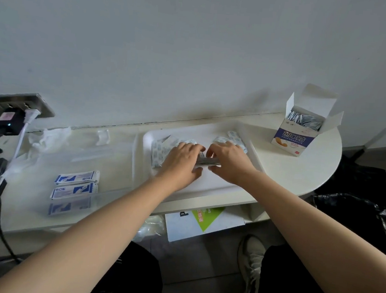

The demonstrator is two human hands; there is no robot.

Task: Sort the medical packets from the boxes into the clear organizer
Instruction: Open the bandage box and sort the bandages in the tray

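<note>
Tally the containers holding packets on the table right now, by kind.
Open cardboard box: 1
White tray: 1
Clear organizer: 1
Total: 3

The open plaster box (292, 141) at the table's right end carries large white characters 创口贴 on a blue band, with CHUANGKOUTIE in small capitals beneath. Its red print lower down is too small to read. The blue-and-white packets (76, 184) at left bear small blurred characters. A white carton (204, 224) below the tabletop shows a black P and, on a green triangle, 新编.
</note>
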